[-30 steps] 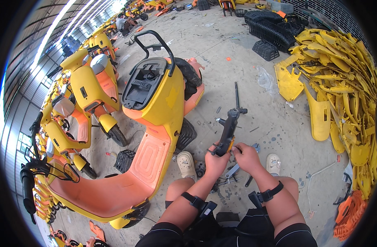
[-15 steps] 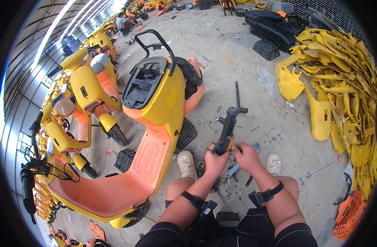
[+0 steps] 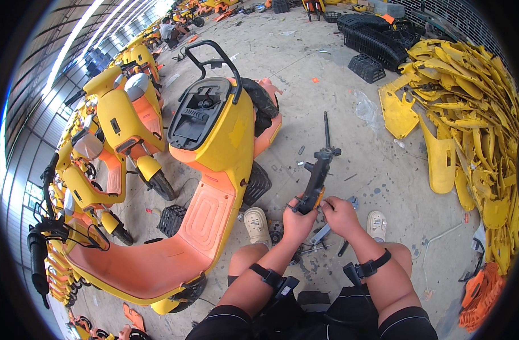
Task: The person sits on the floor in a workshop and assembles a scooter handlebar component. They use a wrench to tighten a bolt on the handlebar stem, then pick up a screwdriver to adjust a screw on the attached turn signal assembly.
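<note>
Between my feet, my left hand (image 3: 298,221) is closed round the lower end of a long black part with a thin rod (image 3: 316,177). The part is tilted, with its rod pointing away from me and an orange-yellow strip along its lower right side. My right hand (image 3: 339,215) is at that strip, its fingers bent and pinched together; what they hold is hidden. Beneath my hands, several loose metal tools and parts (image 3: 319,237) lie on the concrete floor, partly covered by my wrists.
Close on my left stands a yellow and orange scooter (image 3: 228,129) without its seat. More scooters (image 3: 116,120) line up behind it. On the right rises a heap of yellow body panels (image 3: 469,102). Black crates (image 3: 373,42) lie farther off, and a person (image 3: 170,32) sits far away.
The black part has swung slightly to the right at its middle. Both hands stay almost where they were, and the scooter and floor things have not moved.
</note>
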`<state>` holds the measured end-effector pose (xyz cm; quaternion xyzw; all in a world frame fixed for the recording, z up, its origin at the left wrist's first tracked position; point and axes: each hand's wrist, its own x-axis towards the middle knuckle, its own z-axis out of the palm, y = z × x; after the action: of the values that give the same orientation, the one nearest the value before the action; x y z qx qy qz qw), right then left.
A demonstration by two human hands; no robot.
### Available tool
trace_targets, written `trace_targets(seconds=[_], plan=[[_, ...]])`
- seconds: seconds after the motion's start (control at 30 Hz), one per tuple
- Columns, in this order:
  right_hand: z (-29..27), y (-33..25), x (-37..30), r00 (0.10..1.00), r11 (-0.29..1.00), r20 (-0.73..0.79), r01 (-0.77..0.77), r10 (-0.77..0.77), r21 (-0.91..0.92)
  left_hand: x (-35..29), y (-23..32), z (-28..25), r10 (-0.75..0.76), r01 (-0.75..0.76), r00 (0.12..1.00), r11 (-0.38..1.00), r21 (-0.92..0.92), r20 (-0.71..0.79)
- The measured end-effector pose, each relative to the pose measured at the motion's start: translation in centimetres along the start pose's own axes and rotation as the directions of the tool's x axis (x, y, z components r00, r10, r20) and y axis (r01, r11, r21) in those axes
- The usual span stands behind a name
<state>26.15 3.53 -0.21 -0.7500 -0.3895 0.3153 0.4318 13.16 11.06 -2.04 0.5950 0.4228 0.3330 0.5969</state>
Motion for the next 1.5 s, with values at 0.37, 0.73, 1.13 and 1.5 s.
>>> trace_targets(seconds=[0.37, 0.73, 1.13, 1.5], plan=[[-0.4, -1.0, -0.4, 0.999, 0.997, -0.028, 0.044, -0.046, -0.056, -0.4, 1.2, 0.0, 0.015, -0.015, 1.000, 1.000, 0.025, 0.000], [-0.6, 0.0, 0.5, 0.905, 0.788, 0.292, -0.416, 0.310, 0.453, -0.2, 0.1, -0.2, 0.041, -0.042, 0.999, 0.997, 0.061, 0.016], [0.8, -0.5, -0.6, 0.994, 0.960, -0.046, 0.079, -0.095, -0.268, -0.3, -0.1, -0.2, 0.041, -0.042, 0.999, 0.996, 0.080, 0.020], [-0.1, 1.0, 1.0, 0.824, 0.429, 0.483, -0.567, 0.297, 0.703, 0.1, -1.3, -0.6, 0.118, -0.119, 0.993, 0.990, 0.078, 0.021]])
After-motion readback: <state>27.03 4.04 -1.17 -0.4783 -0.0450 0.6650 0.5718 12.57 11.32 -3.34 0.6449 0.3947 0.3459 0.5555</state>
